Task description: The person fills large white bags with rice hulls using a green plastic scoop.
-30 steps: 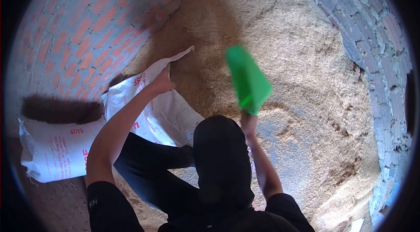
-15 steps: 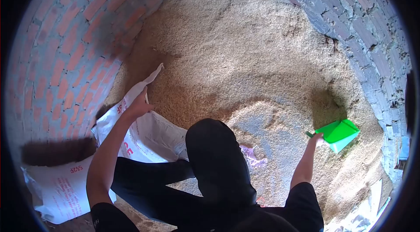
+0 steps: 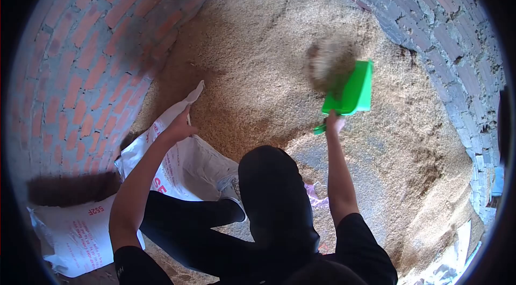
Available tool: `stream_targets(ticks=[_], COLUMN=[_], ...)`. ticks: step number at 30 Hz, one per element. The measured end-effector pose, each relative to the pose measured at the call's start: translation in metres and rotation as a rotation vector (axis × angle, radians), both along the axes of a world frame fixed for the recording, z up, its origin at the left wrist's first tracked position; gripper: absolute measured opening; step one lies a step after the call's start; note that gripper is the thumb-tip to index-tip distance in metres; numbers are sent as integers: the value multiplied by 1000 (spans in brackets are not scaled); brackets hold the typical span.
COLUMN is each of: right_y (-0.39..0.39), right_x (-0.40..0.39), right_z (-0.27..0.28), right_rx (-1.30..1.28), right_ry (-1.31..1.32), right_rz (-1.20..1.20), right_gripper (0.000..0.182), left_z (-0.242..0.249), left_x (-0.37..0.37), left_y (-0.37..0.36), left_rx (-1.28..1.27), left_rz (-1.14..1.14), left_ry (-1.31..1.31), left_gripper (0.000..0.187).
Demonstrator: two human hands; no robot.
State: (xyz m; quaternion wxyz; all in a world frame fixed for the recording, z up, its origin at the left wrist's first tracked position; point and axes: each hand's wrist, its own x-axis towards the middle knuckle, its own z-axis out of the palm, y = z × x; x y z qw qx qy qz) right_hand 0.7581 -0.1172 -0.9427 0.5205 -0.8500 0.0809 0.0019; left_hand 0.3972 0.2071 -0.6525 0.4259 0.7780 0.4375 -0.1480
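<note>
My left hand (image 3: 181, 128) is closed on the rim of a white woven sack (image 3: 201, 164) with red print, holding its mouth partly open beside my bent leg. My right hand (image 3: 334, 122) grips the handle of a green scoop (image 3: 352, 91), raised over the pile of husks (image 3: 258, 43). A blurred clump of husks (image 3: 329, 64) is in the air at the left edge of the scoop.
A second white sack (image 3: 80, 234) lies at the lower left, by the red brick wall (image 3: 80, 75). A grey brick wall (image 3: 430, 21) curves along the right. Purple scrap (image 3: 316, 196) lies near my knee; white plastic (image 3: 443, 273) at the lower right.
My right hand and the green scoop have moved up and left from the right side of the pile, and husks now fly from the scoop. My left hand still holds the sack rim.
</note>
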Motion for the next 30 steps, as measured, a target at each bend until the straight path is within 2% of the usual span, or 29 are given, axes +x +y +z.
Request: stream_targets(ticks=[2, 3, 5, 6, 7, 9, 10, 11, 12, 13, 14, 16, 18, 22, 25, 27, 28, 30], right_y=[27, 36, 39, 33, 33, 29, 31, 33, 38, 45, 49, 59, 67, 69, 73, 98, 102, 104], right_x=[-14, -29, -60, -62, -69, -84, -103, -118, -142, -171, -196, -201, -207, -210, -220, -247, -257, -245], right_z=[-2, 17, 56, 45, 36, 24, 53, 37, 69, 70, 60, 69, 77, 95, 111, 126, 133, 134], right_rx=[-44, -40, 228, 152, 146, -41, -35, -149, 1, 173, 47, 48, 32, -16, -56, -67, -72, -68], right_ry=[64, 69, 159, 173, 180, 108, 106, 72, 274, 24, 136, 146, 167, 207, 237, 253, 264, 275], right_rz=[141, 153, 289, 401, 414, 520, 581, 675, 724, 730, 745, 790, 849, 926, 950, 962, 971, 946], right_gripper=[32, 32, 28, 28, 28, 31, 29, 31, 30, 31, 39, 39, 40, 42, 43, 44, 44, 43], left_z=[-1, -2, -6, -8, -3, 8, 5, -1, -3, -1, 0, 3, -1, -10, -9, 3, -1, -22], left_x=[2, 2, 0, 0, 3, 7, 5, 3, 1, 2, 3, 2, -2, -5, -4, -4, -8, -21], left_y=[1, 3, 7, 7, 4, -2, -1, 0, 1, 2, 2, -1, -6, -2, -3, -4, 1, 10], left_rx=[35, 64, 64, 63, 58, -11, -14, -17, -16, -11, -10, 3, 86, 101, 53, 86, 92, 261], left_rz=[4, 0, 5, -1, 13, 16, 24, 24, 24, 33, 35, 54, 48, 72, 2, -10, -16, 51], left_ry=[-17, -35, -38, -47, -42, 4, 7, -50, -108, -107, -82, -56, -250, -211, -287, -207, -203, -78], left_gripper=[96, 96, 96, 95, 95, 95, 95, 94, 94, 94, 94, 94, 91, 90, 91, 92, 92, 92])
